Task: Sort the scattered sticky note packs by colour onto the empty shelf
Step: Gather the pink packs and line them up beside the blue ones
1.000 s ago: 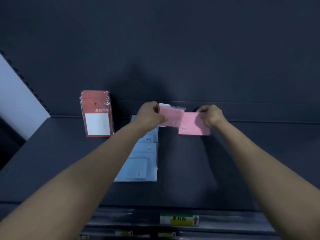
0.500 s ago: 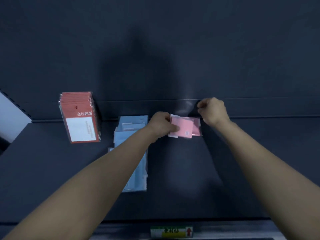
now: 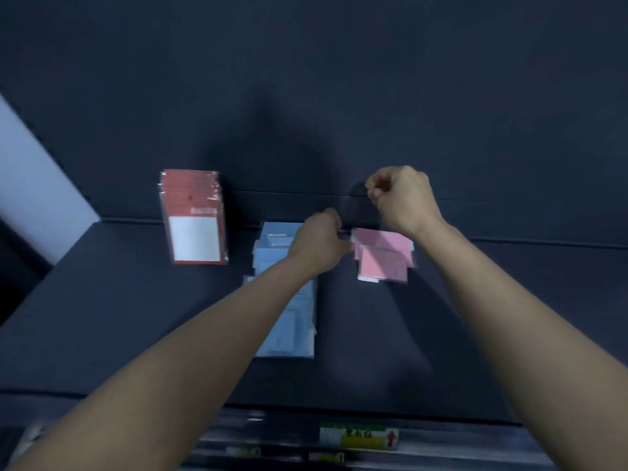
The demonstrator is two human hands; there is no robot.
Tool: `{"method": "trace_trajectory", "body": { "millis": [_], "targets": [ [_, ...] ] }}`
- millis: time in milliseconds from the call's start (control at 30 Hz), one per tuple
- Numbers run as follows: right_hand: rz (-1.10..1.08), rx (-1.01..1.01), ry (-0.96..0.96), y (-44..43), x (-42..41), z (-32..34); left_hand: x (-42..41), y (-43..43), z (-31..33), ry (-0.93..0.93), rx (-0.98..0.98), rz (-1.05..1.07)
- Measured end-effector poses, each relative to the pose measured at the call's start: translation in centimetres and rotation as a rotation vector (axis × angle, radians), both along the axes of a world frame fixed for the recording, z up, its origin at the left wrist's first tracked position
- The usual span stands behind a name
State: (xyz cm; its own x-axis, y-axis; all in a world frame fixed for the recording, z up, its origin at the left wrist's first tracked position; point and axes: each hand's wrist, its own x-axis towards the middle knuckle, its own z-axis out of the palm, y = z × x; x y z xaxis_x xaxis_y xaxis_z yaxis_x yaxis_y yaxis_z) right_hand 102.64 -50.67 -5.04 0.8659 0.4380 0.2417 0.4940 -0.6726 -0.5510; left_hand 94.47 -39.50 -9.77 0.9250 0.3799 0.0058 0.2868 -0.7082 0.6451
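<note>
Two pink sticky note packs (image 3: pixel 384 258) lie overlapped on the dark shelf (image 3: pixel 356 334), near its back wall. My left hand (image 3: pixel 321 243) is at their left edge, fingers curled, thumb and fingertips still on the edge of the pink packs. My right hand (image 3: pixel 401 198) hovers above and behind them with its fingers curled and nothing in it. Left of the pink packs, a row of light blue packs (image 3: pixel 289 321) runs front to back, partly hidden under my left forearm. A stack of red packs (image 3: pixel 193 217) with a white label leans against the back wall at the left.
A white upright panel (image 3: pixel 37 185) closes off the shelf's left end. Along the front edge below runs a rail with a green and yellow price tag (image 3: pixel 358 435). Dark shelf surface stretches to the right of the pink packs.
My left hand has brought its pink pack down onto the other pink pack. My right hand has let go of that pack and lifted up toward the back wall.
</note>
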Motion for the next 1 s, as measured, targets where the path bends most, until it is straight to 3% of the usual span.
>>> {"method": "trace_trajectory", "body": {
  "millis": [133,300,567,767,1000],
  "targets": [
    [0.215,0.014,-0.054,7.9,-5.2,2.0,-7.7,6.6,4.2,-0.173,0.011,0.122],
    [0.530,0.071,-0.084,19.6,-16.7,4.5,-23.4,15.8,8.0,-0.297,0.116,0.452],
    [1.007,0.127,-0.120,34.7,-41.9,7.8,-51.5,24.0,11.2,-0.249,0.243,0.867],
    [1.183,0.160,-0.132,41.9,-56.8,8.5,-67.3,27.4,12.2,-0.234,0.312,1.078],
    [1.261,0.129,-0.182,48.4,-65.9,8.5,-76.9,31.5,12.0,-0.228,0.307,1.261]
  ]
}}
